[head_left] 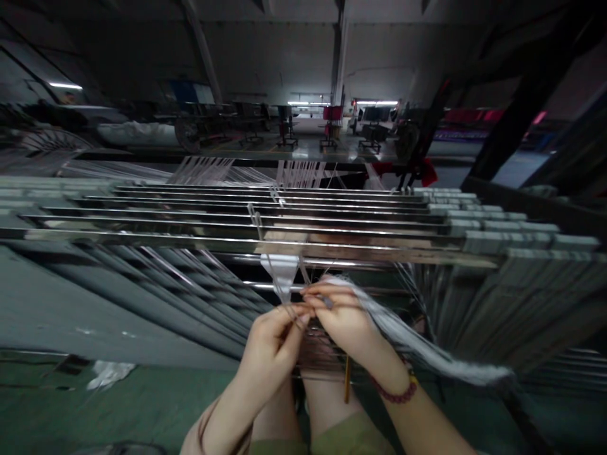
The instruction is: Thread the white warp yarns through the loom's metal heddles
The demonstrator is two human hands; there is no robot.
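My left hand point(275, 338) is closed, its thumb and fingertips pinched round thin heddles point(271, 268) that hang from the loom's bars. Fingertip to fingertip with it, my right hand point(344, 316) is also closed, at the upper end of a bundle of white yarn point(403, 325). The bundle runs along the outside of my right forearm, down to the right. A small grey thing point(327, 302) shows between the right fingers; its kind is unclear. Exactly what lies between the touching fingertips is hidden. Below my right hand hangs a thin yellow-brown stick point(347, 379).
Long metal heddle bars point(190, 237) cross in front of me. Packed heddles crowd the right side point(474, 303), and a grey sheet-like mass point(95, 303) slopes at the left. White scraps point(109, 374) lie on the green floor. Warp threads point(303, 174) stretch behind the bars.
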